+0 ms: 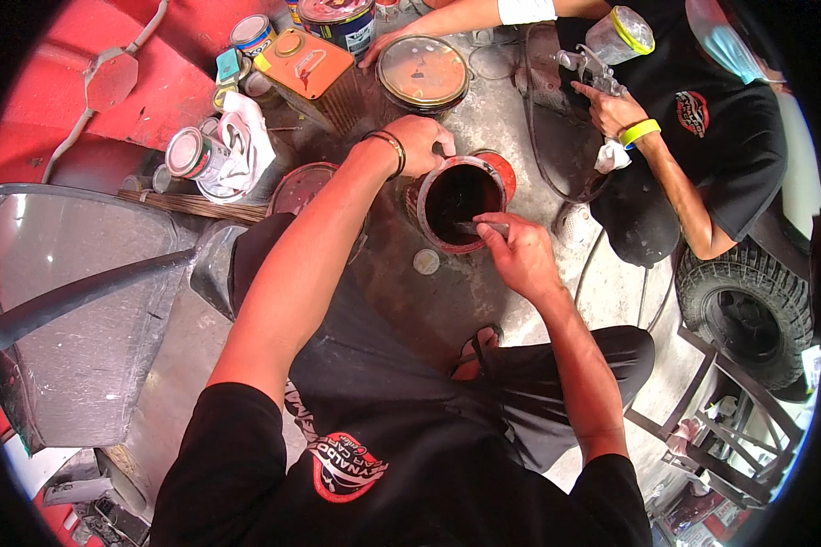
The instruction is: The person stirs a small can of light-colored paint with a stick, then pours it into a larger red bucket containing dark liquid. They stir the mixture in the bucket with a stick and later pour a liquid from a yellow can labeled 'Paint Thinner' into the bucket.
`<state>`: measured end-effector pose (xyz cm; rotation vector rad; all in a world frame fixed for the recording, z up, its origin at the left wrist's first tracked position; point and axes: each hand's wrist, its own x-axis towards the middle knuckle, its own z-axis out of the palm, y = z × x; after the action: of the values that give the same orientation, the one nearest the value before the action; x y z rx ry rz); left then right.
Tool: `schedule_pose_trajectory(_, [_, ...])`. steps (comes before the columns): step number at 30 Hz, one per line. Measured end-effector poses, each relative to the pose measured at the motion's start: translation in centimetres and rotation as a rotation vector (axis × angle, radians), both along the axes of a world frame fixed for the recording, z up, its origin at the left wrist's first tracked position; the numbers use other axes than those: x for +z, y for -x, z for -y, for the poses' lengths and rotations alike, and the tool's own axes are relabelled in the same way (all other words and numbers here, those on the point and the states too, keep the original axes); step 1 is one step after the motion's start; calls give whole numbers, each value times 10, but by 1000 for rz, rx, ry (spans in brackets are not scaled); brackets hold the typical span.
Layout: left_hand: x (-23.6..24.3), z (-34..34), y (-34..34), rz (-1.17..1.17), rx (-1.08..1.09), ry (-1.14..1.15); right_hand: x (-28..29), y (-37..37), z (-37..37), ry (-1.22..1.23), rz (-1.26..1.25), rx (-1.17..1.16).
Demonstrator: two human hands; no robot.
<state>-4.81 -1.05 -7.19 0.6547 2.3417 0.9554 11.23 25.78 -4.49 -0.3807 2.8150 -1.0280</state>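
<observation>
A round paint can with a stained rim stands on the floor before me, dark liquid inside it. My left hand curls its fingers at the can's far left rim. In my right hand is a flat stirring stick, pinched between thumb and fingers, its far end reaching into the can. The stick's tip is hard to make out against the dark contents. A red lid lies partly behind the can's right side.
Beyond stand a large lidded can and a rectangular orange-topped tin. A co-worker at right holds a spray gun; their other hand is near the large can. A hose and small disc lie on the floor.
</observation>
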Motion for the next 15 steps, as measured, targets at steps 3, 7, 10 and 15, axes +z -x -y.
schedule_pose_trajectory(3, [-10, 2, 2, -65, -1, 26, 11, 1, -7, 56, 358, -285])
schedule_pose_trajectory(7, [-17, 0, 12, -37, 36, 101, 20, -27, -39, 479, 395, -559])
schedule_pose_trajectory(10, [-23, 4, 19, -36, 64, 91, 27, -51, -51, 452, 446, -627])
schedule_pose_trajectory(15, [-7, 0, 13, -16, 62, 106, 12, -64, -65, -15, 541, -414])
